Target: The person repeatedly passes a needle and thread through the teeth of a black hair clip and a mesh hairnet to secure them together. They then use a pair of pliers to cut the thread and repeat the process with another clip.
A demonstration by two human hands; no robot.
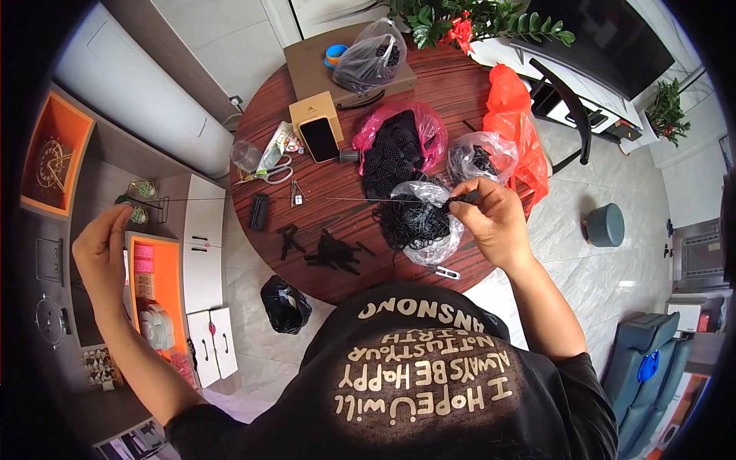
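Observation:
My right hand [494,218] pinches a small black piece [464,198] above a clear plastic bag of black parts [418,226] on the round dark wooden table [337,161]. My left hand [101,249] is stretched far out to the left, fingers pinched on the end of a thin taut thread [230,199] that runs across the table to the black piece. Several loose black parts [330,251] lie near the table's front edge.
A pink bag of black mesh pieces [399,142], a clear bag [481,157], a red bag [512,115], a phone [319,139], scissors [264,175] and a cardboard box [345,65] sit on the table. A black bag [285,305] lies on the floor. Shelving stands at left.

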